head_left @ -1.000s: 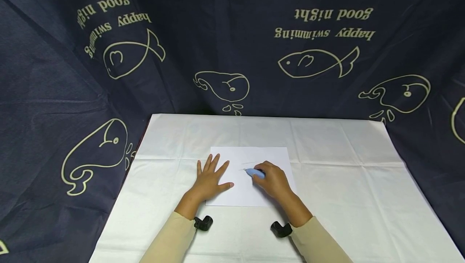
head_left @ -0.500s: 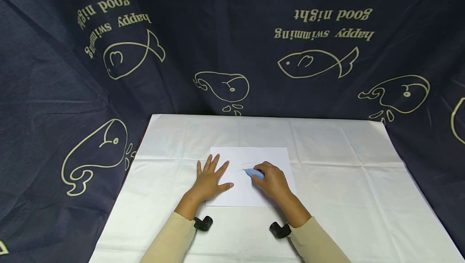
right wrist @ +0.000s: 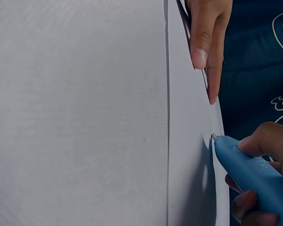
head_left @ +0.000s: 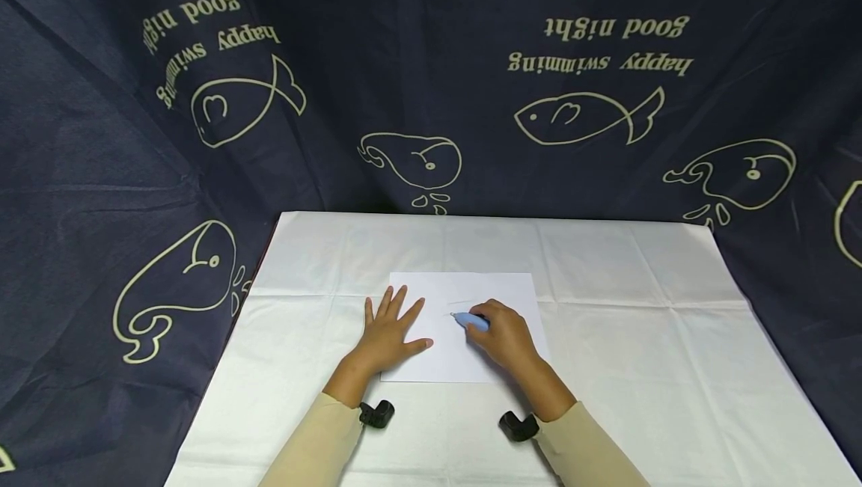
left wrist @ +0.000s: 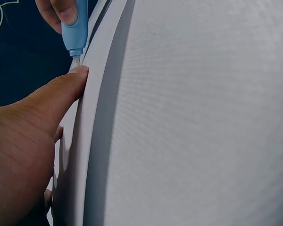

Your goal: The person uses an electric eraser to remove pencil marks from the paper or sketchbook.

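A white sheet of paper (head_left: 431, 363) lies on the cloth with faint pencil lines (head_left: 462, 301) near its middle. My left hand (head_left: 385, 337) rests on the sheet's left side, fingers straight and spread. My right hand (head_left: 506, 336) grips a light blue electric eraser (head_left: 471, 320), its tip pointing left at a short faint line. In the right wrist view, the thumb presses the top of the blue body (right wrist: 250, 165) and the small pale tip (right wrist: 213, 136) meets the paper. The left wrist view shows the left thumb (left wrist: 66, 89) flat along the sheet.
A creased white cloth (head_left: 606, 270) covers the table. Behind and to the left hangs a dark blue curtain (head_left: 404, 60) with fish and whale drawings. Black wrist cameras (head_left: 377, 414) sit by both beige sleeves (head_left: 316, 442).
My right hand and the electric eraser have shifted very slightly left. The short line by the tip looks a little shorter. My left hand stays in place.
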`<state>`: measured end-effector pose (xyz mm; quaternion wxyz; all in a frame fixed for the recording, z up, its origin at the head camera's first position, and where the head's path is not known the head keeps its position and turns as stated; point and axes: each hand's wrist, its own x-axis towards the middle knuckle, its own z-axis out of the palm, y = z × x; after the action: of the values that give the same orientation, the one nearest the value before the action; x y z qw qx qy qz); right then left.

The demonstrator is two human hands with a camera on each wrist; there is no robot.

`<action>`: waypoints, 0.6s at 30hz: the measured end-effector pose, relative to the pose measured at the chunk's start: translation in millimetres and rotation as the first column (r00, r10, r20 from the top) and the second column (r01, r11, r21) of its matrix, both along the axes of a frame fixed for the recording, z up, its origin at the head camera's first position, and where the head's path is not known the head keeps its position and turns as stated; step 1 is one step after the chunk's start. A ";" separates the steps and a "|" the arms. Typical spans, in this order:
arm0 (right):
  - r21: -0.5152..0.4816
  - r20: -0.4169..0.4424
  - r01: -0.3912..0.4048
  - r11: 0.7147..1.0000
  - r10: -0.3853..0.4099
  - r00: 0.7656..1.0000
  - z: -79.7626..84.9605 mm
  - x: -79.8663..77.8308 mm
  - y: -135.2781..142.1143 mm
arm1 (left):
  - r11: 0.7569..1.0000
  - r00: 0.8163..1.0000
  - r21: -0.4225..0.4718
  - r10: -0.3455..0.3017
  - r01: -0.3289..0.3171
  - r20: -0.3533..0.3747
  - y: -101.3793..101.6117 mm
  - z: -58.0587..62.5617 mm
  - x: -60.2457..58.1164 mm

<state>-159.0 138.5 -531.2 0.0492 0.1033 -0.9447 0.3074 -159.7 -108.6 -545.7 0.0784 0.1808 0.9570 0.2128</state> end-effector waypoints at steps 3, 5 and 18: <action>0.009 0.007 0.012 1.000 -0.012 1.000 0.4 -0.6 1.4 | 1.000 1.000 -0.002 -0.001 0.001 -0.001 -0.1 0.1 -0.1; 0.008 0.014 0.015 1.000 -0.016 1.000 0.2 -0.9 1.4 | 1.000 1.000 0.002 -0.001 0.001 -0.001 -0.3 0.2 -0.1; 0.007 -0.014 -0.004 1.000 0.004 1.000 -0.1 0.2 -3.3 | 1.000 1.000 0.007 -0.003 0.002 0.012 -0.5 1.3 0.4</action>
<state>-158.8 135.2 -531.3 0.0546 0.1076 -0.9452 0.3034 -159.3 -109.0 -544.4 0.0836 0.1810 0.9556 0.2170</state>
